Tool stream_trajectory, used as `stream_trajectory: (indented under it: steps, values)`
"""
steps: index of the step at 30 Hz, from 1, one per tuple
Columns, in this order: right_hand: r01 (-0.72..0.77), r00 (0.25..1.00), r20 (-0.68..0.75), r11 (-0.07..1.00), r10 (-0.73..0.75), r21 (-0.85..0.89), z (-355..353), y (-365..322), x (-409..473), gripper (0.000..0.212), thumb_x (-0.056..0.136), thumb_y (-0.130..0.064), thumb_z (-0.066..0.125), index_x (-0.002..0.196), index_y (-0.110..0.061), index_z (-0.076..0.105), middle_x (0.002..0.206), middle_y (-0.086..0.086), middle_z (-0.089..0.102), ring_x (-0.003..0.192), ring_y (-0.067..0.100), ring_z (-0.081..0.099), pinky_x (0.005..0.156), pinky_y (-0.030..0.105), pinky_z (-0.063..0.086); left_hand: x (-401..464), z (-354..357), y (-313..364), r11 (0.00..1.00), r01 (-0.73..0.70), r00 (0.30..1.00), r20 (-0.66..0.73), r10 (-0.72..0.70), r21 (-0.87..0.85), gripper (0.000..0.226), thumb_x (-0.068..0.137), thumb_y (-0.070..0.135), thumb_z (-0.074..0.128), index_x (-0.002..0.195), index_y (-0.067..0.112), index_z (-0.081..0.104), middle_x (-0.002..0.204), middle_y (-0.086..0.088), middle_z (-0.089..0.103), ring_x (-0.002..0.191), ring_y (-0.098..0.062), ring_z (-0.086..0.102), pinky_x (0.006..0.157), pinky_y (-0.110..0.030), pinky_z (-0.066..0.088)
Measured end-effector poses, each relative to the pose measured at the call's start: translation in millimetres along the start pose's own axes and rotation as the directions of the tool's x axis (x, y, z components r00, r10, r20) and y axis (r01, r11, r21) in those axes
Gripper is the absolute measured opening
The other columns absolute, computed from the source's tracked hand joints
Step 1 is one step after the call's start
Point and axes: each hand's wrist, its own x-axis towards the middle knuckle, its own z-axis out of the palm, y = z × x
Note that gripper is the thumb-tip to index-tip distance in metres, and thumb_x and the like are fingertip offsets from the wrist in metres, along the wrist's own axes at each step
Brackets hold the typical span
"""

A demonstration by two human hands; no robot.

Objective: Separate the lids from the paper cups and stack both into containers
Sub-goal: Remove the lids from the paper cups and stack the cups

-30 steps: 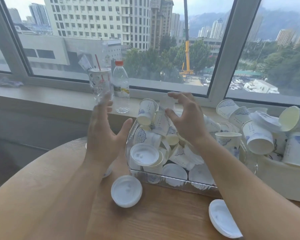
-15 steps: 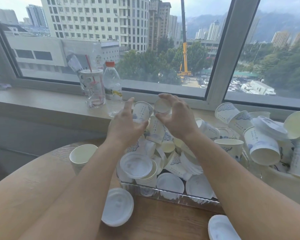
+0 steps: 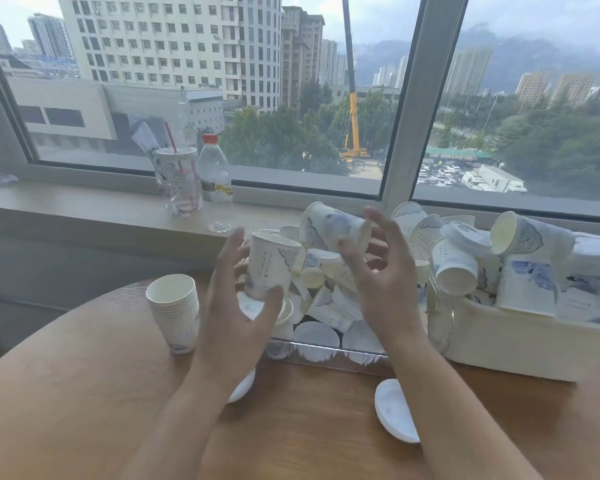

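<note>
A person's left hand grips an upright paper cup above the near edge of a clear container, thumb curled across the cup's base and fingers behind its far side. The right hand is raised just beside it, fingers spread and loosely bent; a second paper cup lying on its side sits at its fingertips, and whether the hand actually pinches that cup cannot be told. The clear container holds a jumble of cups and white lids (most tipped over or half buried). To its right, a cream-coloured bin is heaped with more printed cups, some still lidded. On the round wooden table, a stack of nested cups stands upright left of the left forearm. One loose lid lies near the right forearm, and another lid shows partly from under the left wrist. On the windowsill stand a clear plastic tumbler with a red straw and a red-capped water bottle, side by side.
</note>
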Motion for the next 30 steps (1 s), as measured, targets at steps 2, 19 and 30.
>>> stream_trajectory:
  steps: [2, 19, 30]
  values:
    - [-0.083, 0.997, 0.018, 0.992, 0.081, 0.098, -8.1, 5.5, -36.0, 0.046, 0.089, -0.041, 0.077, 0.132, -0.043, 0.059, 0.114, -0.013, 0.062, 0.099, 0.005, 0.068, 0.085, 0.031, 0.06, -33.5, 2.0, 1.7, 1.0, 0.004, 1.0, 0.007, -0.004, -0.024, 0.092, 0.085, 0.002, 0.082, 0.16, 0.031, 0.035, 0.133, 0.021, 0.059, 0.12, -0.002, 0.06, 0.092, -0.008, 0.046]
    - [-0.361, 0.932, 0.11, 0.865, 0.345, 0.349, -13.1, 44.6, -147.8, 0.057, 0.093, -0.026, 0.069, 0.145, -0.037, 0.05, 0.127, -0.005, 0.074, 0.121, 0.008, 0.067, 0.096, 0.026, 0.051, -111.1, 5.0, -24.1, 0.995, 0.101, 0.913, 0.4, -0.084, -0.023, 0.1, 0.078, 0.0, 0.079, 0.159, 0.042, 0.037, 0.139, 0.011, 0.062, 0.132, -0.022, 0.058, 0.111, -0.042, 0.049]
    - [-0.306, 0.95, 0.12, 0.931, 0.287, 0.2, -7.5, 54.5, -152.8, 0.04, 0.099, -0.043, 0.057, 0.137, -0.034, 0.06, 0.134, -0.007, 0.067, 0.131, 0.011, 0.06, 0.105, 0.032, 0.049, -114.4, 15.4, -19.2, 0.987, 0.141, 0.91, 0.403, -0.097, -0.082, 0.106, 0.076, -0.005, 0.079, 0.159, 0.044, 0.036, 0.136, 0.009, 0.062, 0.118, -0.024, 0.063, 0.096, -0.037, 0.058]
